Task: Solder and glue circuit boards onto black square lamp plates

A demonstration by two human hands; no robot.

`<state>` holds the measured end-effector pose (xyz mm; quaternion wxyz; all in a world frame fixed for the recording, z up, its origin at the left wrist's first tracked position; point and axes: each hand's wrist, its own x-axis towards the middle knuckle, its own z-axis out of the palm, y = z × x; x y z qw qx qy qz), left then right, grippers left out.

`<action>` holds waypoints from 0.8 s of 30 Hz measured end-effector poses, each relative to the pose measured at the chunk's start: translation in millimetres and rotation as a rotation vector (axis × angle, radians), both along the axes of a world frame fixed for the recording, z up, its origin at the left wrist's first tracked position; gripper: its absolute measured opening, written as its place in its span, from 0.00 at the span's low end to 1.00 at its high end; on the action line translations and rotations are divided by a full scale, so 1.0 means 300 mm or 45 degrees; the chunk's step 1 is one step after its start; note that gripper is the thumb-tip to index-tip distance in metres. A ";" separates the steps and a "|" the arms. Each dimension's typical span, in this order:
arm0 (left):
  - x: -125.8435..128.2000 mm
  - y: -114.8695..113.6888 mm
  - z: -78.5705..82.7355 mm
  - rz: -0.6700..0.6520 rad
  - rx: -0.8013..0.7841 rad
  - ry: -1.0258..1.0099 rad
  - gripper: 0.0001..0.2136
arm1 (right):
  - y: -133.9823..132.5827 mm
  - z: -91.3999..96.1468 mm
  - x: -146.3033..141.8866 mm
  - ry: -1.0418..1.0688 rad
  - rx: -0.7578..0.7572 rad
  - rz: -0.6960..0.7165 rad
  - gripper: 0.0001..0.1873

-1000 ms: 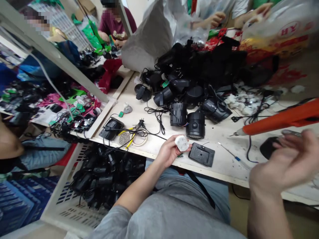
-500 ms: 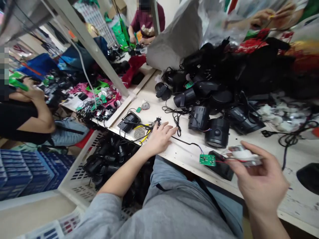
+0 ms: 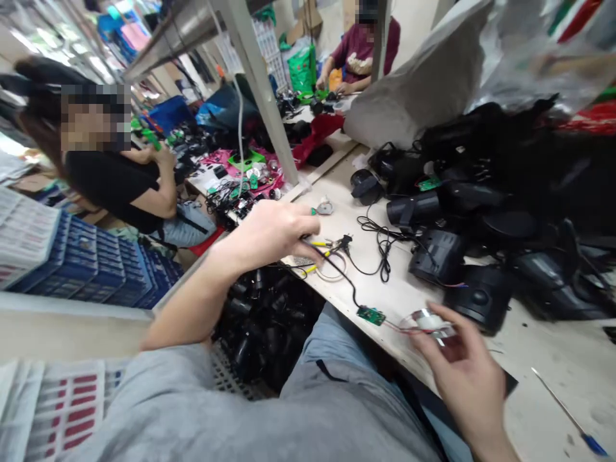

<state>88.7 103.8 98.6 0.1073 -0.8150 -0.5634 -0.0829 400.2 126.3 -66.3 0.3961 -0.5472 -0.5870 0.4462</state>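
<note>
My left hand (image 3: 283, 228) is closed, fingers curled, above the left part of the bench. A black cable (image 3: 339, 264) runs from under its thumb to a small green circuit board (image 3: 371, 315); anything else in that hand is hidden. My right hand (image 3: 464, 366) pinches a clear, shiny lamp part (image 3: 427, 323) with a white middle near the front edge. Thin red and white wires join this lamp part to the circuit board, which hangs between both hands. Below my left hand lie yellow-handled pliers (image 3: 315, 260) and a black plug (image 3: 345, 241).
Black housings (image 3: 476, 298) are heaped at the right of the bench (image 3: 385, 295). A screwdriver (image 3: 568, 410) lies at the lower right. A white post (image 3: 262, 90) rises beyond my left hand. Crates (image 3: 96, 256) and a bin of black parts (image 3: 260, 321) stand at left. Two co-workers sit beyond.
My left hand has risen from lying spread on the bench and closed on the cable. The right hand has drawn the lamp part toward the left, and the view has turned left.
</note>
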 end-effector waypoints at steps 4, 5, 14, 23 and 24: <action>-0.035 -0.193 0.219 0.046 -0.349 -0.112 0.25 | -0.008 -0.052 -0.161 0.124 -0.137 0.465 0.32; -0.050 -0.239 0.266 0.083 -0.330 -0.146 0.25 | -0.014 -0.058 -0.207 0.153 -0.162 0.614 0.32; -0.272 -0.465 0.426 1.165 0.173 -0.001 0.33 | -0.107 -0.082 -0.408 0.141 -0.003 1.347 0.20; -0.775 -0.247 0.402 1.533 0.409 0.198 0.29 | -0.097 -0.174 -0.383 -0.065 -0.017 1.215 0.20; -0.824 -0.207 0.405 1.543 0.441 0.174 0.30 | -0.097 -0.186 -0.384 -0.070 -0.021 1.211 0.20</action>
